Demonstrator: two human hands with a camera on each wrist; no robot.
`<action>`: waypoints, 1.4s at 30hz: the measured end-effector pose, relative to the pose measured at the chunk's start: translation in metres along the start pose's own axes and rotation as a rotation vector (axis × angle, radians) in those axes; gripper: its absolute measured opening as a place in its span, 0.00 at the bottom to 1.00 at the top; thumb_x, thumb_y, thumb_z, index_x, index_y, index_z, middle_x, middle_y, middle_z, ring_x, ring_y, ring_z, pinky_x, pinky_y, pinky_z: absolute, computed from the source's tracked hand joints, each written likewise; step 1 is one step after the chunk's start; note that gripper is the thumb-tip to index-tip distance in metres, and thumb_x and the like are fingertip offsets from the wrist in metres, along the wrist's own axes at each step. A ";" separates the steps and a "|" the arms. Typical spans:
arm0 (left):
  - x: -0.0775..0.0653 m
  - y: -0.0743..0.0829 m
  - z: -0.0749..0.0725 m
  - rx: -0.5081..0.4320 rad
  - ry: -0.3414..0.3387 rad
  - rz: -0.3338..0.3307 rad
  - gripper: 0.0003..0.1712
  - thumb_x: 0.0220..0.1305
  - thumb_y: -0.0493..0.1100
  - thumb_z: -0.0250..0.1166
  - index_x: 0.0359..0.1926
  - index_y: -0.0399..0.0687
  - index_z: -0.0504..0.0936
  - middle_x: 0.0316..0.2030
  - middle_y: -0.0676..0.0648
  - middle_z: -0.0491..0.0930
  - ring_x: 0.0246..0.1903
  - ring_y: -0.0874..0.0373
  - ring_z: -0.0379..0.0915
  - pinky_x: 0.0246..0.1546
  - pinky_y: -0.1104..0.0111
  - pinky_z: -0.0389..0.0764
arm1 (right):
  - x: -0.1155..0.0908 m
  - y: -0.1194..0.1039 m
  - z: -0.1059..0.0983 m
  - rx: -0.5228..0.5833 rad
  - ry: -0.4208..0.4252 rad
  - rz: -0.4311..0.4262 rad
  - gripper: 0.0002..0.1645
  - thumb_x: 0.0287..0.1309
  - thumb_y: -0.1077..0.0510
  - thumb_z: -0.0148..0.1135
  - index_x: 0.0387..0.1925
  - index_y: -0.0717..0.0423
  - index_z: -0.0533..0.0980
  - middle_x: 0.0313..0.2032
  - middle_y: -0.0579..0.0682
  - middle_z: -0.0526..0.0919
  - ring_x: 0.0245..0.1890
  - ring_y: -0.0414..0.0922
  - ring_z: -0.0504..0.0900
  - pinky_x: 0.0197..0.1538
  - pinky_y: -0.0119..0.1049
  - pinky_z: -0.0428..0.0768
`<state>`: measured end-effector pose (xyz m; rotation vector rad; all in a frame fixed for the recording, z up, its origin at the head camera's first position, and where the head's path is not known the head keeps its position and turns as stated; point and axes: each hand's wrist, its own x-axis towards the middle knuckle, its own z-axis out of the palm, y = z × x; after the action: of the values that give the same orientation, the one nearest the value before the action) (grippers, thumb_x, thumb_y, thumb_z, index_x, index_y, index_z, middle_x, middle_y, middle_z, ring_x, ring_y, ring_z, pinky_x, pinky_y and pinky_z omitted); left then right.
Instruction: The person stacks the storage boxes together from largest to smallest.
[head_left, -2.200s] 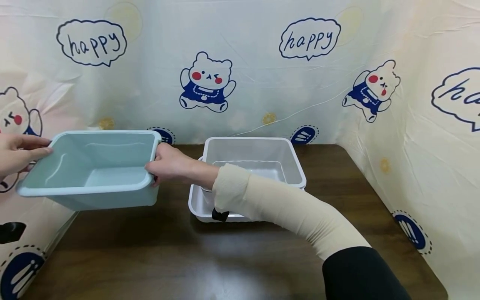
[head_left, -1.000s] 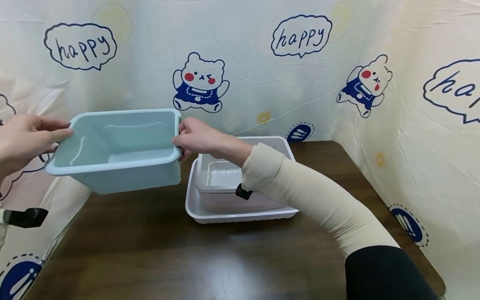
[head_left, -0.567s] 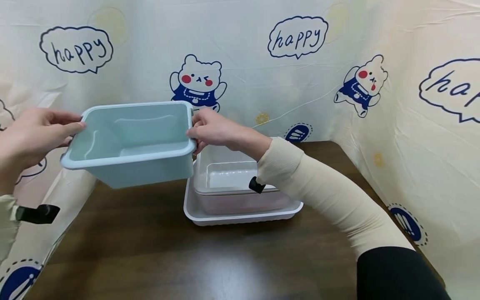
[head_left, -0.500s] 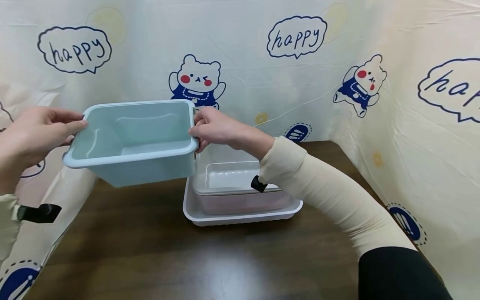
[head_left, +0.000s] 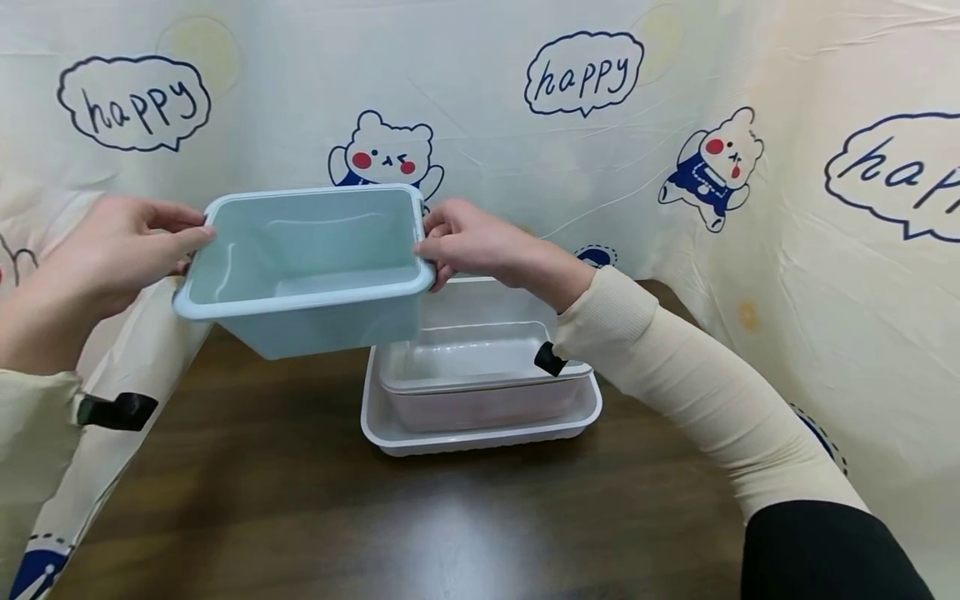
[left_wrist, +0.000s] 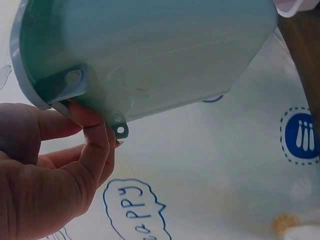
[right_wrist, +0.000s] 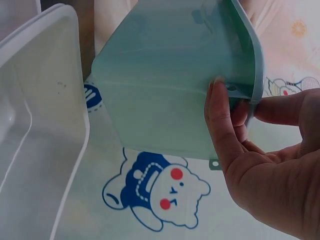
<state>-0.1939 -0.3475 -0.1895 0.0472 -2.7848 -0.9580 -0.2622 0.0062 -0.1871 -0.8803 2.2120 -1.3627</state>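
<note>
A light blue-green plastic bin [head_left: 330,325] hangs in the air above the table's left half, its opening tipped toward me. My left hand [head_left: 123,258] pinches the rim at its left end; in the left wrist view the fingers curl under the edge beside a small holed tab. At the opposite end my right hand [head_left: 480,242] grips the rim, thumb over it and fingers beneath, as the right wrist view shows. Behind and right of the bin sits a pale bin [head_left: 480,408] with a white inside, standing in a wider, shallower white tray [head_left: 480,442].
The dark wooden table [head_left: 420,525] reaches to a printed curtain [head_left: 480,92] at the back and sides. A corner of the raised bin overlaps the pale bin's left side in the head view. My right forearm crosses over the pale bin's right side.
Both hands have carried the blue-green bin up and to the right, from low at the left toward the pale bins. The head view has shifted slightly too.
</note>
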 end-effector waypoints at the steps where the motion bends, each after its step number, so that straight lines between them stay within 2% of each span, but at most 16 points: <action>1: 0.001 0.002 0.002 -0.007 -0.006 0.006 0.30 0.78 0.45 0.54 0.64 0.18 0.68 0.50 0.28 0.73 0.28 0.72 0.71 0.26 0.76 0.79 | -0.001 0.001 -0.002 0.000 0.005 0.003 0.18 0.73 0.64 0.54 0.57 0.74 0.73 0.40 0.63 0.86 0.33 0.49 0.86 0.45 0.42 0.87; 4: 0.005 0.008 0.006 -0.024 -0.021 0.023 0.29 0.77 0.44 0.54 0.64 0.19 0.69 0.45 0.35 0.76 0.29 0.70 0.71 0.26 0.75 0.79 | -0.006 0.004 -0.007 0.006 0.014 0.006 0.18 0.73 0.65 0.54 0.57 0.75 0.73 0.40 0.64 0.85 0.32 0.48 0.85 0.44 0.42 0.87; 6: 0.007 0.012 0.010 -0.032 -0.024 0.035 0.28 0.77 0.43 0.55 0.63 0.18 0.69 0.44 0.36 0.77 0.28 0.70 0.72 0.27 0.75 0.79 | -0.009 0.005 -0.010 0.008 0.023 0.009 0.18 0.73 0.65 0.53 0.57 0.75 0.72 0.41 0.65 0.85 0.32 0.47 0.85 0.44 0.42 0.87; 11: 0.008 0.023 0.020 -0.045 -0.027 0.053 0.27 0.78 0.42 0.54 0.63 0.19 0.70 0.52 0.26 0.73 0.28 0.67 0.73 0.26 0.76 0.78 | -0.017 0.006 -0.018 0.011 0.047 0.029 0.16 0.73 0.65 0.53 0.55 0.74 0.72 0.42 0.67 0.83 0.30 0.46 0.83 0.46 0.45 0.87; 14: 0.008 0.030 0.026 -0.050 -0.035 0.052 0.27 0.78 0.42 0.53 0.64 0.20 0.70 0.55 0.25 0.72 0.29 0.63 0.74 0.26 0.77 0.77 | -0.022 0.008 -0.023 0.009 0.057 0.035 0.17 0.72 0.66 0.53 0.56 0.75 0.71 0.42 0.67 0.82 0.29 0.45 0.83 0.43 0.42 0.87; 18: 0.011 0.038 0.034 -0.047 -0.066 0.044 0.28 0.79 0.44 0.53 0.66 0.23 0.69 0.57 0.26 0.70 0.36 0.52 0.76 0.27 0.77 0.76 | -0.029 0.011 -0.031 0.004 0.076 0.044 0.18 0.72 0.67 0.52 0.57 0.77 0.70 0.40 0.66 0.83 0.27 0.44 0.82 0.38 0.36 0.86; 23: 0.018 0.047 0.048 -0.035 -0.085 0.044 0.28 0.79 0.46 0.53 0.67 0.26 0.70 0.58 0.27 0.71 0.42 0.41 0.76 0.30 0.74 0.78 | -0.038 0.016 -0.039 0.000 0.100 0.058 0.17 0.71 0.67 0.52 0.55 0.76 0.70 0.37 0.62 0.83 0.27 0.44 0.83 0.38 0.35 0.86; 29: 0.023 0.054 0.060 -0.057 -0.092 0.062 0.26 0.78 0.44 0.54 0.65 0.27 0.72 0.57 0.27 0.72 0.40 0.41 0.78 0.31 0.71 0.81 | -0.047 0.025 -0.048 -0.005 0.109 0.055 0.15 0.70 0.68 0.53 0.53 0.76 0.71 0.32 0.57 0.83 0.25 0.43 0.83 0.36 0.35 0.86; 32: 0.025 0.058 0.066 -0.062 -0.099 0.066 0.26 0.78 0.44 0.55 0.65 0.27 0.72 0.56 0.27 0.73 0.39 0.41 0.79 0.34 0.64 0.86 | -0.051 0.031 -0.052 -0.006 0.111 0.055 0.15 0.70 0.68 0.53 0.53 0.76 0.72 0.32 0.57 0.83 0.25 0.43 0.83 0.36 0.34 0.86; 37: 0.029 0.066 0.076 -0.066 -0.109 0.068 0.26 0.78 0.44 0.55 0.66 0.28 0.72 0.56 0.27 0.74 0.41 0.40 0.81 0.43 0.50 0.87 | -0.057 0.038 -0.061 -0.024 0.130 0.075 0.19 0.71 0.67 0.53 0.58 0.76 0.69 0.36 0.58 0.83 0.28 0.43 0.83 0.37 0.35 0.86; 42: 0.034 0.072 0.086 -0.090 -0.132 0.072 0.26 0.78 0.45 0.56 0.66 0.28 0.72 0.56 0.27 0.75 0.40 0.41 0.83 0.46 0.47 0.85 | -0.062 0.042 -0.069 -0.053 0.151 0.090 0.20 0.71 0.66 0.53 0.59 0.76 0.69 0.40 0.63 0.82 0.29 0.43 0.83 0.37 0.34 0.86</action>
<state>-0.2411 -0.2418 -0.2056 -0.1336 -2.8354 -1.1045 -0.2724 0.1074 -0.1935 -0.7073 2.3804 -1.3741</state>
